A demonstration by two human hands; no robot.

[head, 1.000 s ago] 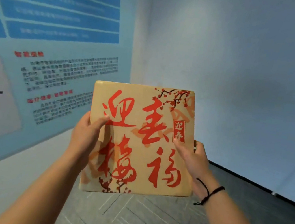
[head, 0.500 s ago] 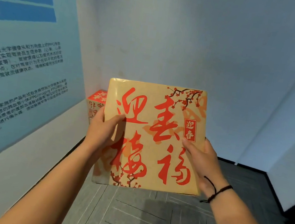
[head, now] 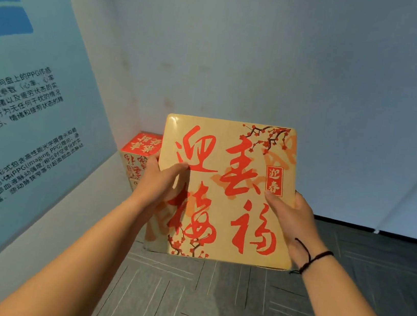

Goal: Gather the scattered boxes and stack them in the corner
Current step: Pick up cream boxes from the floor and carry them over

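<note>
Two boxes — left hand (head: 156, 185) and right hand (head: 291, 216) grip one box (head: 227, 187); second box (head: 137, 158) in corner.

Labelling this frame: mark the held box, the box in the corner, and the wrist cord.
held box (head: 227, 187), head view, printed front face
corner box (head: 141, 145), head view, red top
wrist cord (head: 315, 257), head view, black strand

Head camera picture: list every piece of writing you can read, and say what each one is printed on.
"迎春梅福": large red brush characters on the box that the left hand and right hand hold.
"迎春": small red stamp on the same box.
"PPG": within the wall poster text; its remaining lines are too blurred.
Red characters on the corner box: unreadable.
</note>
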